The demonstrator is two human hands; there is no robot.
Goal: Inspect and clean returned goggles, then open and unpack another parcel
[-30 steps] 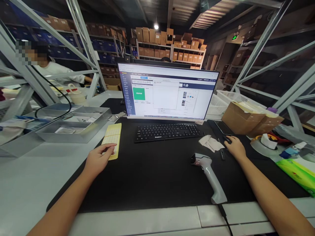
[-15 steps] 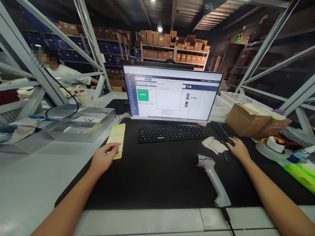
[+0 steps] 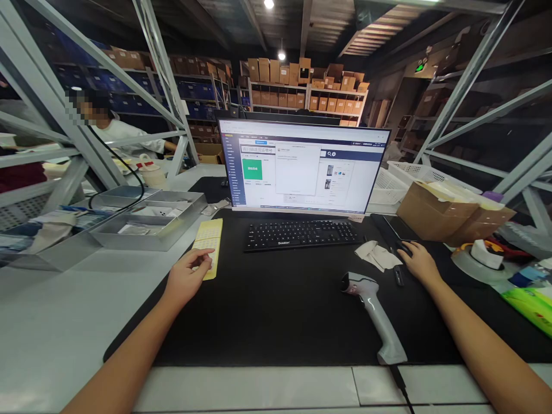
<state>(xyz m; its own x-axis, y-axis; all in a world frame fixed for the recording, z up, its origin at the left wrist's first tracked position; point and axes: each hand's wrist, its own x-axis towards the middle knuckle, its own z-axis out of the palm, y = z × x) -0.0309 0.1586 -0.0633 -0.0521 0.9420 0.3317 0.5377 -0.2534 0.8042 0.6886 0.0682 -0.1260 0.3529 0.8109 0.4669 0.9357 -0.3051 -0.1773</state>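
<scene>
My left hand [image 3: 188,277] rests at the lower end of a yellow sheet of small labels [image 3: 210,231]. Its fingers are loosely bent, with a gap between thumb and forefinger and nothing visible held. On the right of the black desk mat [image 3: 267,310], my right hand [image 3: 418,263] is closed over a dark computer mouse [image 3: 403,249], mostly hidden under the fingers. A grey barcode scanner [image 3: 376,313] lies between my forearms. The black keyboard [image 3: 302,233] sits below a lit monitor [image 3: 302,167], which shows a web page with a white pop-up window.
A crumpled pale cloth [image 3: 376,256] and a small black object [image 3: 398,276] lie near the mouse. Cardboard boxes [image 3: 435,213], a tape roll [image 3: 478,259] and a green packet [image 3: 528,307] stand right. Grey trays [image 3: 149,230] are left; a person [image 3: 129,132] works beyond the frame.
The camera view has shifted slightly, moving the scene a little right and down. Both hands keep their places, on the label sheet and on the mouse.
</scene>
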